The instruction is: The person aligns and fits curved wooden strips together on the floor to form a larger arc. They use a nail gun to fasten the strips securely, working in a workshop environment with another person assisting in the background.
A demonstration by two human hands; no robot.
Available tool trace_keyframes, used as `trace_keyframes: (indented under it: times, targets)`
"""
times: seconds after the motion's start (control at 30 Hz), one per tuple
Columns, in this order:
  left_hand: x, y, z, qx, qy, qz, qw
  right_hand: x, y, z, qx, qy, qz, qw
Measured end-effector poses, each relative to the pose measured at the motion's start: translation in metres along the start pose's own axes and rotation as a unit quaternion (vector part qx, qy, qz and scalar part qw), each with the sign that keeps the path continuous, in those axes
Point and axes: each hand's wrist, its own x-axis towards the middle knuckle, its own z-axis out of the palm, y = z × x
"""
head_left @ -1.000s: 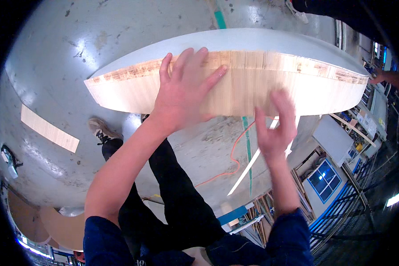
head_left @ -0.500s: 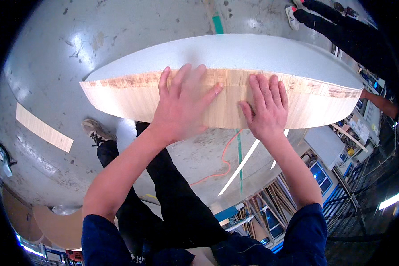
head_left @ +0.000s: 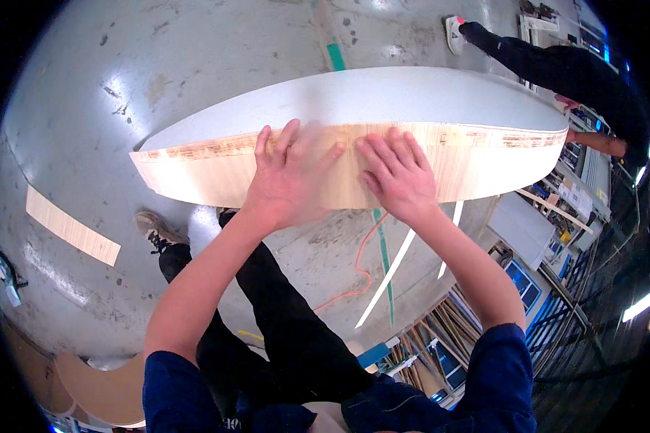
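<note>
A long panel with a pale grey top (head_left: 412, 94) and a curved outline lies across the view. Along its near side runs a band of light wood veneer (head_left: 209, 177), with a browner, streaked strip by the upper edge. My left hand (head_left: 285, 180) rests on the veneer left of the middle, fingers spread; a blur in the picture covers part of it. Close beside it, my right hand (head_left: 404, 177) lies flat on the same band, fingers stretched toward the top edge. Neither hand grasps anything. At the panel's right end another person's hand (head_left: 572, 136) appears to touch it.
A loose veneer strip (head_left: 72, 225) lies on the grey floor at left. An orange cord (head_left: 361, 267) and a long pale strip (head_left: 386, 278) lie beyond my legs. Stacked boards (head_left: 440, 325) stand at lower right; the other person's leg (head_left: 513, 54) is at upper right.
My right hand has slid left along the veneer, nearer my left hand, which stays at about the same part. The panel's right end sits slightly further left in view.
</note>
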Motion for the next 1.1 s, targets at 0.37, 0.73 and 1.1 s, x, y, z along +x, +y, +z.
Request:
trace_keyframes:
  times: [0.37, 0.73, 1.1]
  targets:
    - [0.005, 0.004, -0.016, 0.027, -0.047, -0.003, 0.999, 0.006, 0.001, 0.008, 0.094, 0.002, -0.056, 0.994]
    - [0.012, 0.017, -0.013, 0.007, -0.015, 0.000, 1.000, 0.002, 0.007, 0.001, 0.053, 0.081, -0.056, 0.994]
    - [-0.002, -0.005, -0.017, -0.083, -0.017, 0.004, 0.996, -0.001, -0.007, -0.001, 0.004, -0.027, -0.068, 0.997]
